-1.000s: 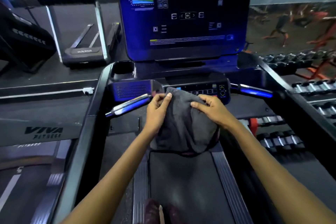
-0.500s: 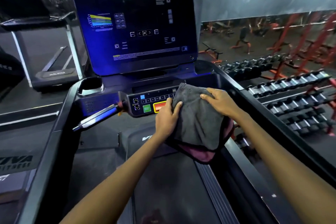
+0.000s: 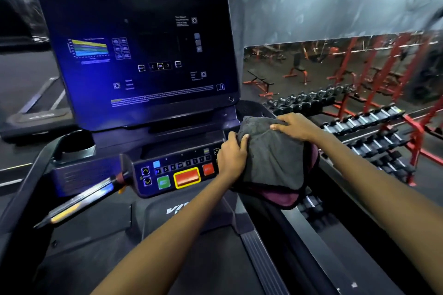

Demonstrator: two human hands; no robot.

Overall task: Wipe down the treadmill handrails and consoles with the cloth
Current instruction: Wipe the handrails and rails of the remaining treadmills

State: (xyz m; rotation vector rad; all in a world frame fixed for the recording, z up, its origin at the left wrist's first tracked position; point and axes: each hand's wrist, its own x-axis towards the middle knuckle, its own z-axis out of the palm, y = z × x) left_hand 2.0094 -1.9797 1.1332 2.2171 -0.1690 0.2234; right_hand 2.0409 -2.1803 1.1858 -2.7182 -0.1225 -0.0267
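At the right end of the treadmill's lower console [image 3: 177,170], head view, the only view: both hands work a dark grey cloth [image 3: 273,153] with a maroon underside showing at its lower hem. Cloth is draped over the right corner of the button panel and hangs down toward the right handrail [image 3: 340,244], covering whatever lies under it there.

Left hand [image 3: 231,157]: fingers curled over the cloth's left edge, thumb wrapped onto the fabric, so it grips the edge. Right hand [image 3: 296,126]: laid on the cloth's top far corner, fingers fairly straight and pressing down; whether the thumb pinches fabric underneath, cannot tell.

Key relation: the cloth's long axis runs from the far corner under the right hand down and toward the person. The uncovered part of the panel, with the red stop button [image 3: 187,177] and green button [image 3: 163,182], lies to the left of the cloth, just beside the left hand. The display screen [image 3: 143,55] stands above and left, apart from the cloth. The right rail runs below and toward the person.

Judgement: left hand is nearer the unwiped buttons; right hand is nearer the rail and the cup recess [image 3: 249,109] just beyond it. Dumbbell rack [image 3: 364,132] stands beyond the rail, not involved.
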